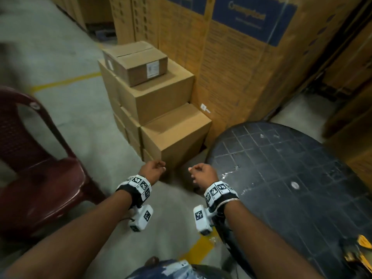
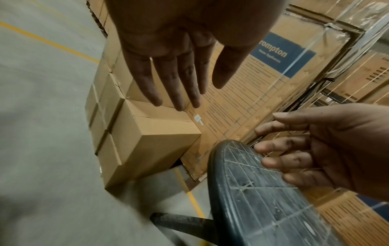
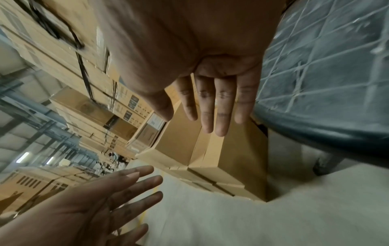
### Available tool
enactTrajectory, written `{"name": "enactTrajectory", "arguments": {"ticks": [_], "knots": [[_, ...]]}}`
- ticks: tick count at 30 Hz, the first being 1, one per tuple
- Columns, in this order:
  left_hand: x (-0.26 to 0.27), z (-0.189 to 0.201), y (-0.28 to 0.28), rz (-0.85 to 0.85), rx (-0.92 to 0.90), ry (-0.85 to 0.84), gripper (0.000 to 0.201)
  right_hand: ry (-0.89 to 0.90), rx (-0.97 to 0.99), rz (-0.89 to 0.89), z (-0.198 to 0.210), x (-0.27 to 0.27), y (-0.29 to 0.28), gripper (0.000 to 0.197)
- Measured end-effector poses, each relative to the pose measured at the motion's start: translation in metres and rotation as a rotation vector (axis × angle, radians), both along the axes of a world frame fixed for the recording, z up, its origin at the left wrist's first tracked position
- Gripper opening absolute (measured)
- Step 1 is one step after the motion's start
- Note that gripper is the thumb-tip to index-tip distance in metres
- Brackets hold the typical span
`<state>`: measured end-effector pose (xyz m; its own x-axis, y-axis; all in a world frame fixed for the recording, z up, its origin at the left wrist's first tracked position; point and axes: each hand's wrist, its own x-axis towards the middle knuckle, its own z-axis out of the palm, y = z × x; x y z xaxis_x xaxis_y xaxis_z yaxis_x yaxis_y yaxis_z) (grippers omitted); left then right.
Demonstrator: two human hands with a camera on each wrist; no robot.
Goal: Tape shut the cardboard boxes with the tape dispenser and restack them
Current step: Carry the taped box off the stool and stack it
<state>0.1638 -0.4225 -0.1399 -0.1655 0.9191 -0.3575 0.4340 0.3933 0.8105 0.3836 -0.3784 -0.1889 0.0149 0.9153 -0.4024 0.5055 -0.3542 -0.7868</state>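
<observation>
A stepped stack of brown cardboard boxes stands on the floor ahead. A small box [image 1: 134,61] with a white label and an unsealed top seam sits highest, on a larger box [image 1: 155,91]. A lower box [image 1: 175,133] is nearest me. My left hand [image 1: 153,169] and right hand [image 1: 201,172] reach side by side toward that lower box's near corner, both empty and apart from it. In the left wrist view the left hand [image 2: 179,79] has straight fingers over the low box [image 2: 151,143]. The right hand [image 3: 212,103] is also spread, above the boxes [image 3: 235,158]. A yellow and black tool [image 1: 360,250] lies on the table's near right edge.
A round black table [image 1: 291,168] stands at my right, close to the stack. A maroon plastic chair [image 1: 30,158] is at my left. Tall printed cartons [image 1: 241,57] wall off the back. Grey floor with yellow lines [image 1: 66,81] lies between chair and stack.
</observation>
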Motion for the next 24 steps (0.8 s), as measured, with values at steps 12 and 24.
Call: {"name": "enactTrajectory", "arguments": {"ticks": [12,24], "knots": [[-0.087,-0.041,0.104,-0.031,-0.112,0.115,0.029,-0.034,-0.181,0.072,0.009,-0.09,0.105,0.02],[-0.12,-0.082,0.269,-0.021,-0.283,0.187,0.027,-0.024,-0.428,0.059,-0.063,-0.125,0.286,0.026]]}}
